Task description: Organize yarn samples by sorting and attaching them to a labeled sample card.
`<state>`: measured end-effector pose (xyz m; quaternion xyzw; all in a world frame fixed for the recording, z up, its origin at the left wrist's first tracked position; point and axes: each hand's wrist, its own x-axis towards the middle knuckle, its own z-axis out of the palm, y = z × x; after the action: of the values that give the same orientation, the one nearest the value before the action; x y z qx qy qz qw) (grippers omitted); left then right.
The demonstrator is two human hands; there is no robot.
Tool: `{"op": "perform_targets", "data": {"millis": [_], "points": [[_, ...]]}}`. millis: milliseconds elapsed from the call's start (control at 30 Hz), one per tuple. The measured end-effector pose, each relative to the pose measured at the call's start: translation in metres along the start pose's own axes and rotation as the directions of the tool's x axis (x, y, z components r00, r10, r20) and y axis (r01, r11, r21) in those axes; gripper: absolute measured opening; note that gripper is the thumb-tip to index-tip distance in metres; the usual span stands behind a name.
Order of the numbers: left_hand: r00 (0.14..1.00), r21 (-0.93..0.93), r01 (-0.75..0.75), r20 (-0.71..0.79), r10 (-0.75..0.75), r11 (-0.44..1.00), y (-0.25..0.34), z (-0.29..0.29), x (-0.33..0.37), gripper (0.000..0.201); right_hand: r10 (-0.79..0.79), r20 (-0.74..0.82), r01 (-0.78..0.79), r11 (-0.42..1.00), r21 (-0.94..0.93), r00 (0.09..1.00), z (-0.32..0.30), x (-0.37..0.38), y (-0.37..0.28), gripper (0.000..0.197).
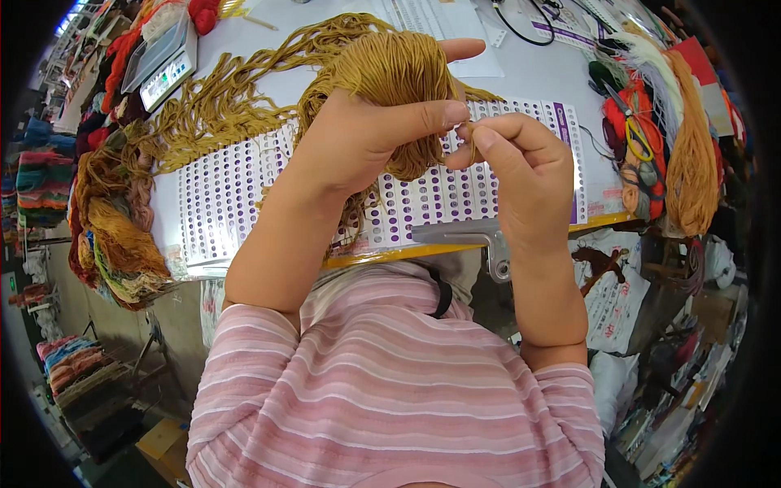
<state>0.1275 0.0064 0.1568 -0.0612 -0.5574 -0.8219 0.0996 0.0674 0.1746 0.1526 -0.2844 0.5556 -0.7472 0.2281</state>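
A thick hank of mustard-coloured yarn [394, 69] is draped over my left hand [370, 130], whose thumb presses against it. Close beside that thumb, my right hand [521, 159] pinches a short strand of the same yarn between thumb and fingertips. Beneath both hands lies a white card with rows of punched holes [236, 187], the holes dark or purple. Cut lengths of mustard yarn [220, 106] spread across the card's far left part, their ends lined up along its rows.
Orange-handled scissors [639, 138] rest on yarn bundles at the right, beside a tan hank [691, 154]. A small digital scale [167, 69] sits at the back left. A grey metal clamp [480, 240] is at the table's front edge. Mixed yarn [122, 236] hangs off the left edge.
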Motion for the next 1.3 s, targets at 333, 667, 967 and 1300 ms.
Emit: {"op": "perform_targets", "data": {"millis": [333,667,967,1300], "points": [[0.998,-0.079,0.066,-0.002,-0.066,0.995,0.001,-0.003,-0.004,0.063,0.029,0.030,-0.030,0.999,0.030,0.999,0.007,-0.004,-0.004,0.009],[0.998,-0.111,0.056,-0.003,-0.057,0.992,0.003,-0.001,-0.008,0.064,0.031,0.022,-0.032,0.999,0.041,0.999,0.009,-0.005,0.000,0.004],[0.998,-0.117,0.069,0.020,-0.067,0.991,0.002,-0.002,-0.009,0.064,-0.018,0.027,0.016,0.997,0.072,0.999,0.009,-0.006,0.003,0.005],[0.994,-0.096,0.106,0.026,-0.104,0.990,0.003,0.001,-0.010,0.060,0.109,-0.083,-0.108,0.994,0.025,0.990,0.020,0.003,-0.004,0.014]]}}
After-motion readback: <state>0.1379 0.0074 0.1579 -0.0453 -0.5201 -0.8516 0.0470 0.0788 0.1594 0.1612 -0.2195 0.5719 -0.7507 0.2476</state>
